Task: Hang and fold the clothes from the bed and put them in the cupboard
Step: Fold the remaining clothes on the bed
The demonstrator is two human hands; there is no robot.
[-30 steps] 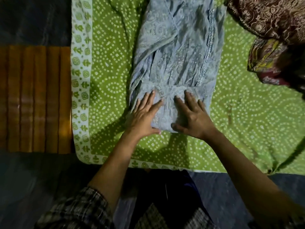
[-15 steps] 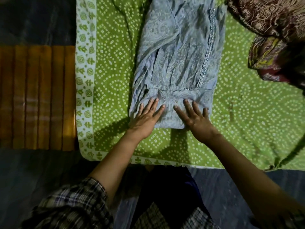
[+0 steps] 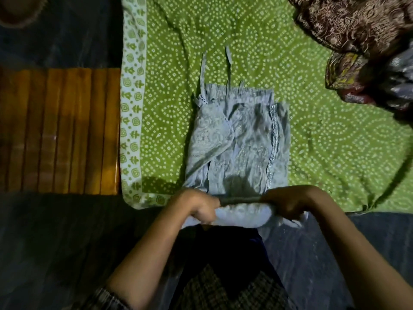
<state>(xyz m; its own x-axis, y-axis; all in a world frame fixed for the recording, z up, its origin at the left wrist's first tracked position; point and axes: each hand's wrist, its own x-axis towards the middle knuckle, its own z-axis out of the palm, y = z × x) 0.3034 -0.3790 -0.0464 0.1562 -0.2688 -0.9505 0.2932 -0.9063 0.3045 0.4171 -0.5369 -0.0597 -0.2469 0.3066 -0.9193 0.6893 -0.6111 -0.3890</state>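
Observation:
A pale blue patterned garment [image 3: 241, 142], partly folded, lies on the green dotted bedsheet [image 3: 324, 130], with two thin straps trailing from its far end. Its near edge is lifted off the bed near the bed's front edge. My left hand [image 3: 196, 206] grips the left end of that raised edge with curled fingers. My right hand [image 3: 288, 202] grips the right end the same way. The fabric between the two hands is bunched into a roll.
A heap of maroon and brown patterned clothes [image 3: 357, 30] lies at the bed's far right, with a dark shiny item [image 3: 400, 86] beside it. A wooden slatted surface [image 3: 58, 130] stands left of the bed. Dark floor [image 3: 55, 253] lies below.
Both hands went from pressing flat on the garment's folded near end to gripping it and pulling it toward the bed's front edge. The whole garment slid nearer, so its far end and straps show.

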